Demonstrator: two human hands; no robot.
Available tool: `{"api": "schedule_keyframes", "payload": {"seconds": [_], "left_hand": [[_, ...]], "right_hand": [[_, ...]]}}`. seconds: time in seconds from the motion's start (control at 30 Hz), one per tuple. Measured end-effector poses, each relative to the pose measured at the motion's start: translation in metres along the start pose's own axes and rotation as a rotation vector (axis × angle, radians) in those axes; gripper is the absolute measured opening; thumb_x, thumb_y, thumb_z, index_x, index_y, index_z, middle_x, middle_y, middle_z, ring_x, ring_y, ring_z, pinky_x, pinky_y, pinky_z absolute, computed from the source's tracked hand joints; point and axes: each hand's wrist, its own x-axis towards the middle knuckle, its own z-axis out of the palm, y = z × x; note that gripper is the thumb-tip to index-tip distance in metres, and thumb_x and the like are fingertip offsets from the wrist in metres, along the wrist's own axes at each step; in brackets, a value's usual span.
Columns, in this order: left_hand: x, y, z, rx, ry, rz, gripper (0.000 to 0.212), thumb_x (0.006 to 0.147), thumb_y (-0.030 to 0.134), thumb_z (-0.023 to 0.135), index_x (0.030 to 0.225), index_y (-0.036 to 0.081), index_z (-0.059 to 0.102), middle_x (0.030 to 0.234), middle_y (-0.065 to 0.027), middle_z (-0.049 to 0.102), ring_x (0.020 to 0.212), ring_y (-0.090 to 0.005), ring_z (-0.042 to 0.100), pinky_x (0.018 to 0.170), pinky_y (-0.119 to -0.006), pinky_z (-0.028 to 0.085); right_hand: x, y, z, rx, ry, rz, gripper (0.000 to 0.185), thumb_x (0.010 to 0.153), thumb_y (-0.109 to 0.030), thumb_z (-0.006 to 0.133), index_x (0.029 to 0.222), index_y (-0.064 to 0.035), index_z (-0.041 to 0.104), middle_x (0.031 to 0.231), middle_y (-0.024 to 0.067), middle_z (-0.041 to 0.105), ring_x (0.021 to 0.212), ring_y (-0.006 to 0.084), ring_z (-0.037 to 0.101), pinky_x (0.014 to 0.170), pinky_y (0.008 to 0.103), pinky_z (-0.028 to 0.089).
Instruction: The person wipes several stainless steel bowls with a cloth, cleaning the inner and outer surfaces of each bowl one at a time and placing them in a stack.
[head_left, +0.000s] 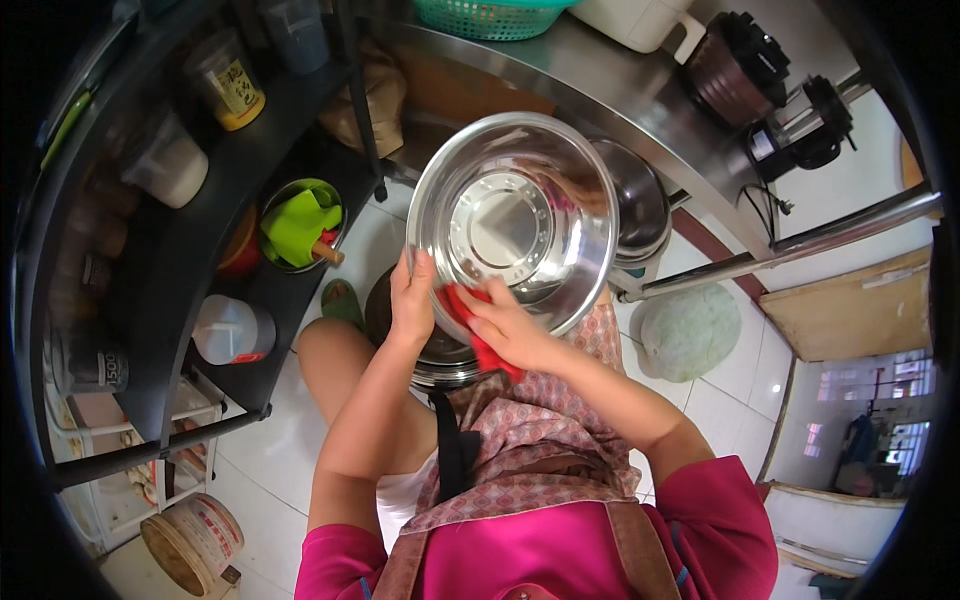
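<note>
A shiny stainless steel basin (501, 219) is tilted towards me above my lap. My left hand (414, 296) grips its rim at the lower left, thumb inside. My right hand (504, 322) presses a red cloth (495, 358) against the basin's inner wall near the bottom; part of the cloth hangs over the rim. Beneath the basin, between my legs, stand metal pots or bowls (446, 375), mostly hidden by it. A patterned apron (540, 435) covers my lap.
At left, a black shelf (225, 195) holds plastic containers and a metal bowl with a green cloth (296, 225). Ahead runs a steel counter (600, 82) with appliances. More metal bowls (637, 195) lie beneath it. A large pale green melon (690, 330) rests on the floor, a bucket (196, 541) at lower left.
</note>
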Motion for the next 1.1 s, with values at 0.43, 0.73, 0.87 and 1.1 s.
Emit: {"api": "schedule_keyframes", "payload": {"seconds": [0.43,0.73,0.87,1.1], "left_hand": [[0.0,0.016,0.012,0.068,-0.045,0.048,0.037,0.087,0.015,0.061,0.119,-0.002,0.054,0.102,-0.007,0.063,0.092,-0.0107,0.054,0.084,-0.027,0.043],[0.002,0.028,0.004,0.184,-0.016,0.082,0.046,0.073,0.008,0.057,0.118,-0.004,0.055,0.1,-0.0069,0.064,0.092,-0.0125,0.055,0.085,-0.027,0.043],[0.002,0.031,-0.006,0.134,-0.005,0.016,0.049,0.067,0.007,0.054,0.114,-0.004,0.056,0.093,-0.0057,0.064,0.085,-0.0117,0.055,0.079,-0.026,0.045],[0.006,0.026,-0.004,0.068,-0.048,-0.061,0.047,0.066,0.004,0.054,0.112,-0.004,0.056,0.092,-0.0024,0.062,0.08,-0.0093,0.054,0.074,-0.022,0.043]], "right_hand": [[0.137,0.072,-0.123,-1.175,0.852,0.002,0.071,0.08,-0.031,0.066,0.139,-0.0024,0.037,0.133,0.014,0.042,0.125,0.0301,0.038,0.101,0.0506,0.029],[-0.009,0.102,-0.097,-0.76,0.694,0.633,0.079,0.088,-0.031,0.055,0.143,0.0107,0.018,0.144,0.0303,0.03,0.137,0.0435,0.024,0.11,0.0595,0.015],[0.037,0.083,-0.089,-0.785,0.748,0.514,0.079,0.084,-0.024,0.057,0.14,0.0152,0.018,0.139,0.0328,0.033,0.132,0.0439,0.032,0.11,0.0534,0.024],[0.146,0.056,-0.103,-0.727,0.812,-0.109,0.082,0.062,-0.011,0.065,0.135,0.0057,0.03,0.13,0.0261,0.036,0.125,0.0437,0.032,0.105,0.0555,0.021]]}}
